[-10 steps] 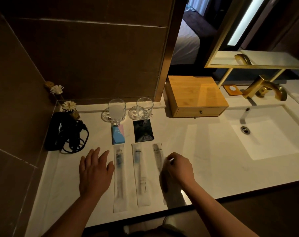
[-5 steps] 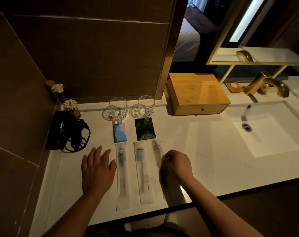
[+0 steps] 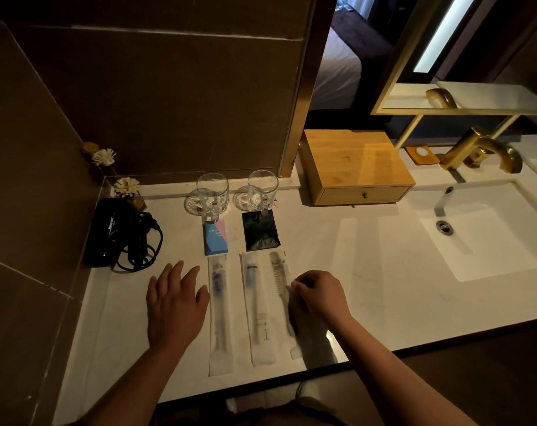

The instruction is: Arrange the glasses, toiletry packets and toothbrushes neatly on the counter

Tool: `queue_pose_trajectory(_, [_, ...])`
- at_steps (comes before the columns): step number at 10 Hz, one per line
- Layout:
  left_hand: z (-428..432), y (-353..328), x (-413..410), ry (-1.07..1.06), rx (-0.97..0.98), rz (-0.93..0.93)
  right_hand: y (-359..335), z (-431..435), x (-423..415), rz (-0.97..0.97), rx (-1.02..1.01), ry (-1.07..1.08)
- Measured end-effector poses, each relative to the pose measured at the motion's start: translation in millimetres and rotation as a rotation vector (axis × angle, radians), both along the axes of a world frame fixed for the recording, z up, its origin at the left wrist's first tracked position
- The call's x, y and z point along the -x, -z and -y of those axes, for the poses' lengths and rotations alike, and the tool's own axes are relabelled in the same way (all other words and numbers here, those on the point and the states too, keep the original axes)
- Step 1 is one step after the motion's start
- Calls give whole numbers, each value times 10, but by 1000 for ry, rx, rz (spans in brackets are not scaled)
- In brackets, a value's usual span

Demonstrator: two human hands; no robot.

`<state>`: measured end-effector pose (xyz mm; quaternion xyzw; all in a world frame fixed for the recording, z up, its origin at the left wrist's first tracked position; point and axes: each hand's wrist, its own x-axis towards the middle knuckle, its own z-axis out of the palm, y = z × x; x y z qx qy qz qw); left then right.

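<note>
Two glass mugs [image 3: 212, 192] [image 3: 262, 187] stand on coasters at the back of the white counter [image 3: 368, 272]. In front of them lie a blue-pink packet [image 3: 216, 237] and a black packet [image 3: 260, 234]. Nearer me, two wrapped toothbrushes [image 3: 219, 315] [image 3: 258, 309] and a wrapped comb [image 3: 281, 281] lie side by side. My left hand [image 3: 175, 302] rests flat, fingers spread, just left of the first toothbrush. My right hand [image 3: 319, 295] has its fingers curled at the comb wrapper's right edge, touching it.
A black hair dryer with coiled cord [image 3: 119, 235] sits at the left wall beside small flowers [image 3: 126, 186]. A wooden drawer box [image 3: 356, 167] stands at the back. The sink basin [image 3: 476, 232] and gold tap [image 3: 482, 150] are on the right.
Both hands stay nearly where they were. The view has shifted slightly; the right hand's fingers keep working at the comb wrapper.
</note>
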<state>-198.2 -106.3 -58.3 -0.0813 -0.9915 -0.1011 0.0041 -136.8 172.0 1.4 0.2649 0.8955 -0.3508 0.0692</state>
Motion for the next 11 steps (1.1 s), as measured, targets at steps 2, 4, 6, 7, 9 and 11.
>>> queue_pose_trajectory(2, [-4, -5, 1, -1, -8, -1, -11, -8, -3, 3, 27, -13])
queue_pose_trajectory(4, [-8, -13, -6, -3, -7, -7, -6, -10, -23, -14, 42, 4])
queue_pose_trajectory(6, [-9, -25, -7, 1, -6, -2, 1, -18, -61, -38, 67, 6])
queue_pose_trajectory(7, [14, -23, -4, -3, -59, 6, -13, -23, -109, -63, 112, 0])
queue_pose_trajectory(9, [49, -93, -177, -72, -258, 62, -5, -121, -244, -102, 158, -121])
queue_pose_trajectory(11, [-262, -252, -745, -251, -393, -81, -82, -465, -165, -134, 48, -533])
